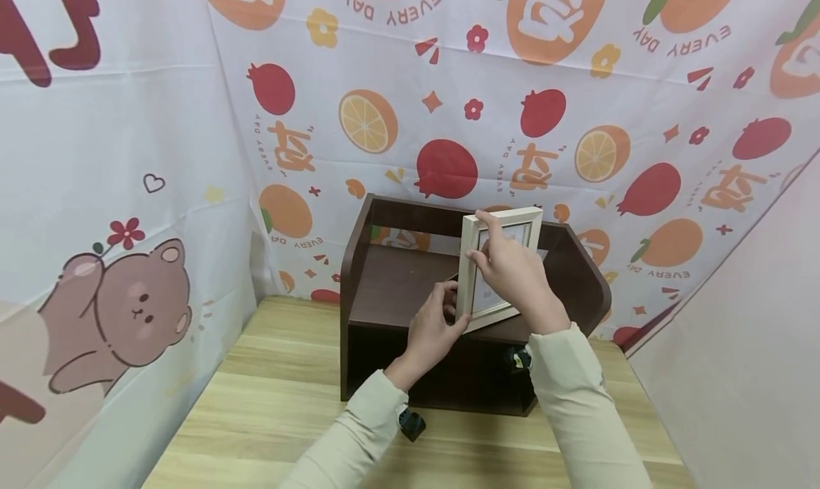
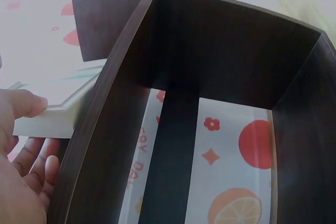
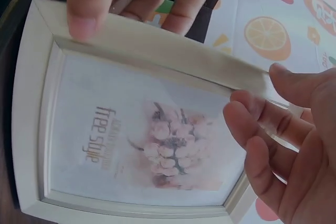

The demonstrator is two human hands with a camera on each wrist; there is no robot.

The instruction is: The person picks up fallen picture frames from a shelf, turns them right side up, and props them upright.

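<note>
A cream picture frame [image 1: 469,275] stands upright, slightly turned, at the front right of the upper board of a dark brown shelf unit [image 1: 391,279]. My left hand [image 1: 432,332] grips its lower left corner, the thumb on the front and the other fingers behind, as the left wrist view shows on the frame's edge [image 2: 50,121]. Up at the top left corner, my right hand [image 1: 512,272] holds the frame by its edge with thumb and fingers. Behind the glass, a print [image 3: 176,145] shows pale pink blossoms and the words "free style".
The shelf unit has raised sides, a back rail [image 2: 173,156] and a dark lower compartment [image 1: 435,375]. It stands on a light wood table [image 1: 269,382]. Fruit-printed cloth [image 1: 397,69] hangs close behind, and a bear-printed cloth [image 1: 141,304] on the left.
</note>
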